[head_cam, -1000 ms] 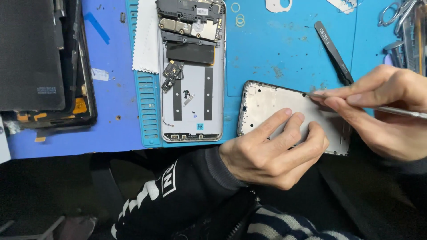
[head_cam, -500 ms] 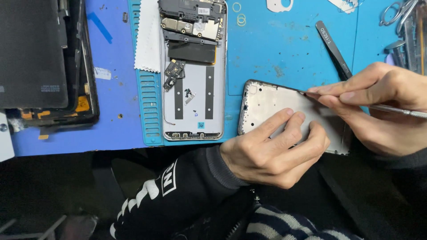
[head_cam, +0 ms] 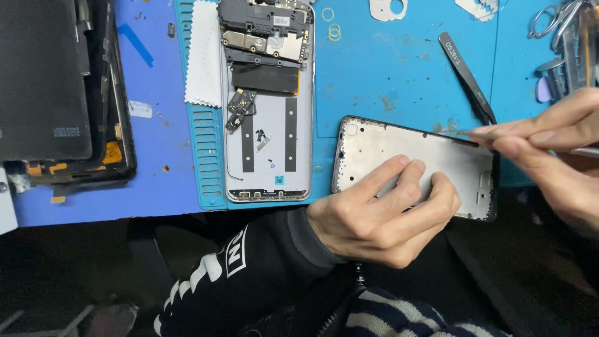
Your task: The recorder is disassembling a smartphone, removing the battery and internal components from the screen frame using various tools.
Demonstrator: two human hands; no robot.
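Note:
A white phone frame with a dark rim (head_cam: 380, 145) lies flat at the near edge of the blue mat (head_cam: 387, 75). My left hand (head_cam: 380, 215) rests on it, fingers spread across its lower half, pressing it down. At the right, my right hand (head_cam: 555, 153) pinches a thin metal tool (head_cam: 474, 132) whose tip touches the frame's upper right edge. An opened phone body (head_cam: 268, 106) with exposed circuit boards lies upright on the mat to the left of the frame.
Black tweezers (head_cam: 467, 78) lie on the mat above the frame. A white cloth (head_cam: 204, 53) sits beside the opened phone. A dark screen assembly (head_cam: 59, 93) lies at far left. Metal tools (head_cam: 564, 43) crowd the top right corner; small rings (head_cam: 332, 28) lie near the top.
My right hand and the thin tool have slid rightward along the frame's upper edge. The left hand keeps holding the frame down.

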